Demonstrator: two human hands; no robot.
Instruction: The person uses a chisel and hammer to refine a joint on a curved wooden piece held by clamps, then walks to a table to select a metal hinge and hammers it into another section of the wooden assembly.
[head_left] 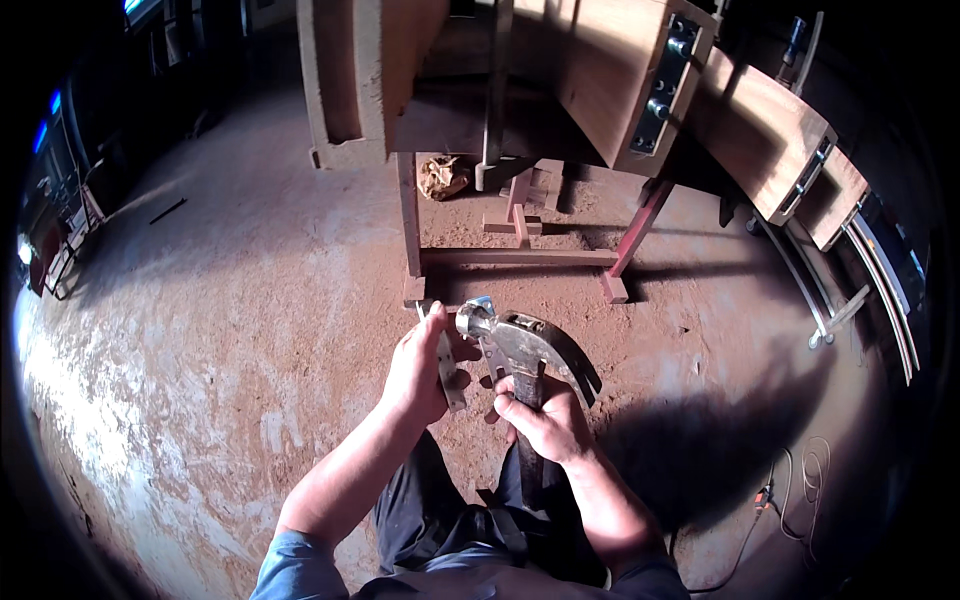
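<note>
My right hand [548, 418] is closed around the dark handle of a claw hammer [530, 395]. The hammer's round striking face points toward my left hand, and its curved claw points right. My left hand [412, 372] grips a pale metal strip with small holes [447, 372] between thumb and fingers. A second holed metal piece [492, 358] shows just beyond it, beside the hammer head. Whether the two metal pieces are joined, I cannot tell. The hammer head partly hides the fingers and metal behind it. Both hands are in front of my body, above the floor.
Ahead stands a wooden frame [515, 257] on reddish legs, bearing thick wooden panels. One panel [620, 80] has a dark metal fitting [662, 90] set in its edge. Crumpled brown paper [443, 177] lies beneath. A cable [762, 510] runs along the dusty floor at right.
</note>
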